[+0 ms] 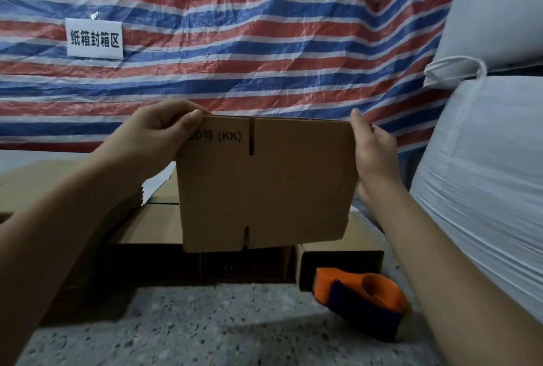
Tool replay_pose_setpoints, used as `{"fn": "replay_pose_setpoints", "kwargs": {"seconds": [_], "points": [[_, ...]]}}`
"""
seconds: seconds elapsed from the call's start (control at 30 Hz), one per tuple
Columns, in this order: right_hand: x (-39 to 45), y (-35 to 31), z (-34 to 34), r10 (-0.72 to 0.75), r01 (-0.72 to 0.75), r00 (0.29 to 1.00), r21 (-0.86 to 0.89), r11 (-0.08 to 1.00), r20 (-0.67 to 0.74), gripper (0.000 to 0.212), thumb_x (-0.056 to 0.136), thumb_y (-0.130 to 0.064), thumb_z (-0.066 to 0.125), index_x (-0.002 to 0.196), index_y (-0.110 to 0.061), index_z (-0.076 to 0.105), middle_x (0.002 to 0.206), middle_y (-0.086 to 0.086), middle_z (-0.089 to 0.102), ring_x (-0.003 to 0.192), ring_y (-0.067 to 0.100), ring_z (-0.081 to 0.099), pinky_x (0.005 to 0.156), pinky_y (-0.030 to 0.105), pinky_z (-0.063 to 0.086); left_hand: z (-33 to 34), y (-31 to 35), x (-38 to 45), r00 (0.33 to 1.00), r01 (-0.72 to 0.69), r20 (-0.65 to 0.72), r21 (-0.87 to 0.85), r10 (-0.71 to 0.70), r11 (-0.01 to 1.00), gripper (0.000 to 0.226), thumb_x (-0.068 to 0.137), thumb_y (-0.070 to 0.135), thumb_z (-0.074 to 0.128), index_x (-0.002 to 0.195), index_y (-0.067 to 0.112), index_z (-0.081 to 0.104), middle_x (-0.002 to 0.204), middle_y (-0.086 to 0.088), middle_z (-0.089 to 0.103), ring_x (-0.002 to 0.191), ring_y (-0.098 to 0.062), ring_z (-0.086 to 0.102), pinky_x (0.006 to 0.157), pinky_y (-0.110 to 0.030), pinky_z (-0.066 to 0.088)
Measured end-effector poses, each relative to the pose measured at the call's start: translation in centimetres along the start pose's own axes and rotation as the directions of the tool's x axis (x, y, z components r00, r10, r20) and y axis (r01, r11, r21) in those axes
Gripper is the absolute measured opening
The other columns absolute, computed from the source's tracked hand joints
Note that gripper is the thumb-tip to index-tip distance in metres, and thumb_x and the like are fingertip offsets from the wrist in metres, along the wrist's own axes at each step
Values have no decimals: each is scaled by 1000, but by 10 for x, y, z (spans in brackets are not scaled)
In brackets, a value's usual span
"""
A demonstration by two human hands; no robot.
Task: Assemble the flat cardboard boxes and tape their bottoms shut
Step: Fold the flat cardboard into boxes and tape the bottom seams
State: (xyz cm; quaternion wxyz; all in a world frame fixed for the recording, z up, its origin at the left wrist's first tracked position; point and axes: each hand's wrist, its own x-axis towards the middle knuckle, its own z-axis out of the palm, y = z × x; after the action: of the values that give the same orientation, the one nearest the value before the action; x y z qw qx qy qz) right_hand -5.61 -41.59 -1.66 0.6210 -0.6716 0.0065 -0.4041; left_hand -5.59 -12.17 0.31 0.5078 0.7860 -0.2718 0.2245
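So right now a flat brown cardboard box blank [264, 183], still folded shut with slots cut into its top and bottom edges and some print reading "(KK)" near the top left, is held upright in the air dead centre of the view. The left hand [158, 136] pinches its upper corner at about 10 o'clock, thumb on the near face and fingers curled over the top edge; the right hand [373, 154] grips the opposite edge at about 2 o'clock, thumb up along the side, fingers wrapped behind where I can't see them. Looks to me like the very start of the job for this one: picked up but not popped open yet. Next move is probably pushing the two side edges toward each other so the flat sleeve squares up into a tube, then folding the bottom flaps in. The orange and dark blue tape dispenser [364, 304] sits on the speckled grey floor [176, 330] down at 5 o'clock, near the right forearm, so it's easy to reach once the flaps are down. Behind the blank, from 9 to 6 o'clock, there's a stack of brown cardboard boxes [147, 224]. Backdrop is a red, white and blue striped tarp [235, 27] with a white sign [94, 38], and big white woven sacks [484, 160] at 3 o'clock.
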Motion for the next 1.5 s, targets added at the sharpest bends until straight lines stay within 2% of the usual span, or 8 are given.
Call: {"fn": "replay_pose_setpoints", "kwargs": {"seconds": [0.17, 0.27, 0.43, 0.63, 1.0, 1.1, 1.3, 1.5], "points": [[-39, 5, -10, 85, -85, 996, -30, 996, 7, 52, 95, -58, 56, 89, -8, 67, 77, 10, 71, 76, 28, 70, 73, 39, 60, 30, -22, -33, 926, 271, -157, -353, -343, 895, 38, 77, 62, 57, 97, 32, 69, 99, 3, 73, 104, -20, 64, 97, -49, 48], [-66, 25, -15, 161, -159, 986, -60, 985, 34, 54, 93, -60, 56, 88, -8, 68, 79, 18, 70, 76, 34, 70, 68, 41, 60, 48, -39, -63, 870, 332, -228, -386, -437, 861, 35, 80, 66, 53, 87, 37, 70, 87, 11, 73, 97, -15, 65, 82, -41, 49], [-103, 66, -21, 301, -296, 952, -83, 952, 54, 68, 94, -58, 54, 103, 9, 61, 99, 37, 61, 88, 52, 64, 71, 51, 56, 66, -61, -99, 870, 370, -161, -412, -466, 833, 51, 61, 60, 67, 91, 20, 70, 79, 3, 74, 71, -12, 71, 51, -23, 54], [-120, 77, -23, 349, -343, 930, -65, 937, 114, 96, 66, -78, 58, 103, 11, 61, 102, 38, 62, 98, 57, 60, 87, 68, 52, 73, -82, -109, 858, 393, -161, -404, -487, 826, 53, 59, 58, 71, 91, 16, 70, 81, -3, 74, 74, -16, 72, 63, -34, 55], [-113, 88, -34, 335, -353, 909, 32, 935, 250, 70, 92, -59, 55, 109, 8, 57, 111, 41, 57, 106, 57, 56, 91, 71, 48, 84, -81, -103, 789, 462, -220, -405, -574, 789, 42, 75, 59, 72, 99, 27, 57, 92, -2, 67, 84, -20, 67, 66, -37, 56], [-103, 86, -44, 349, -448, 821, 131, 884, 452, 58, 92, -62, 44, 106, -16, 77, 115, 22, 71, 112, 33, 68, 89, 46, 54, 86, -83, -101, 764, 446, -260, -447, -590, 775, 44, 74, 53, 76, 97, 21, 56, 92, -7, 66, 85, -24, 66, 75, -47, 58], [-80, 77, -56, 408, -657, 583, 113, 745, 703, 60, 92, -59, 44, 121, -16, 73, 120, 15, 70, 113, 28, 66, 95, 44, 52, 88, -89, -95, 767, 423, -280, -456, -578, 783, 41, 74, 50, 78, 95, 21, 58, 92, -7, 67, 83, -22, 66, 68, -40, 55], [-75, 71, -51, 452, -662, 494, -16, 750, 743, 33, 67, -43, 72, 84, -16, 81, 86, 7, 71, 80, 20, 71, 73, 37, 57, 91, -88, -95, 768, 414, -280, -470, -576, 780, 38, 77, 49, 77, 95, 22, 57, 90, -6, 65, 79, -20, 65, 60, -33, 50]]}}
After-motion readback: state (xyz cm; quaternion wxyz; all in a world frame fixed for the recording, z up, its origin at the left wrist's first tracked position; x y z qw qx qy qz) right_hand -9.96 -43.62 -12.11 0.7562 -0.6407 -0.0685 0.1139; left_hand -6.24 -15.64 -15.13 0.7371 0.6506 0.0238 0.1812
